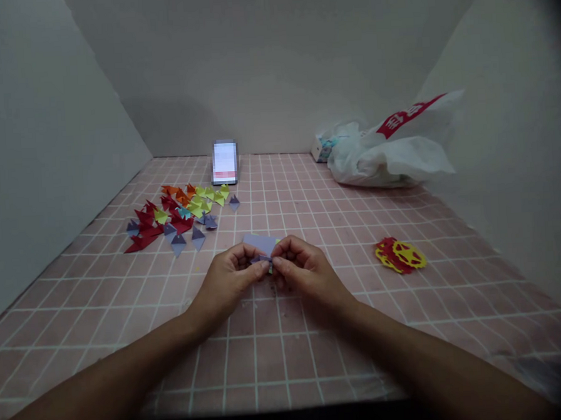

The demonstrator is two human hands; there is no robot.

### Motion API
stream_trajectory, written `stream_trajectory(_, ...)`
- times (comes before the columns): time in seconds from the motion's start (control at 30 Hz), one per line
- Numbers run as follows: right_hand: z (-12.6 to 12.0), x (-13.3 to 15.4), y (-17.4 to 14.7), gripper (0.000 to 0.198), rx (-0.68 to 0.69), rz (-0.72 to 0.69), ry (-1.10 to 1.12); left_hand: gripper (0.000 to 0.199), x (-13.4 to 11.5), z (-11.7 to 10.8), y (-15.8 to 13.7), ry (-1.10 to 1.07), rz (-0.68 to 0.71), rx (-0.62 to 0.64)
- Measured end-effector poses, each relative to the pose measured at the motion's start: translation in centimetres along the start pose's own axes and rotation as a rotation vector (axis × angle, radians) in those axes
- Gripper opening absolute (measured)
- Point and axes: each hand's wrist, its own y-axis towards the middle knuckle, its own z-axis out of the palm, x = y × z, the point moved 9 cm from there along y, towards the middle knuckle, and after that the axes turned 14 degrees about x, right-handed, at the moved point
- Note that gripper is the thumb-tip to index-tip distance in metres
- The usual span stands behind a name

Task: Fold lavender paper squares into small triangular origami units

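Observation:
Between my two hands is a small folded piece of purple paper, pinched at both sides. My left hand is closed on its left part, thumb toward me. With thumb and fingertips together, my right hand grips the right part. Just behind the fingers lies a flat stack of purple paper, with a bit of yellow-green showing at its edge. The fingers hide much of the folded piece, so its exact shape cannot be made out.
Several folded paper figures in red, orange, yellow and purple lie at the left. A phone stands upright behind them. Red and yellow cut-out rings lie at the right. A white plastic bag and a tissue box are at the back right.

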Motion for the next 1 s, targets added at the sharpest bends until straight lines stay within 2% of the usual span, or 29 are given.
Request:
stream_trajectory(0.17,-0.3,-0.2,-0.1,0.015,-0.033,0.022,-0.011,0.015,-0.8,-0.1,-0.2,0.14,0.059,-0.016)
stream_trajectory(0.37,-0.7,1.0,-0.2,0.018,-0.063,-0.016,-0.235,0.008,-1.6,0.1,-0.6,0.295,0.135,-0.024)
stream_trajectory(0.47,-0.6,0.8,-0.3,0.018,-0.055,-0.004,-0.177,0.01,-1.7,0.0,-0.7,0.257,0.145,-0.031)
stream_trajectory(0.67,-0.2,-0.4,0.0,0.019,0.012,0.03,0.089,0.014,-1.3,0.0,-0.4,0.114,0.093,-0.007)
stream_trajectory(1.0,-0.4,-0.9,0.5,0.018,0.062,0.039,0.13,0.014,-0.9,0.0,-0.3,0.037,0.064,0.007)
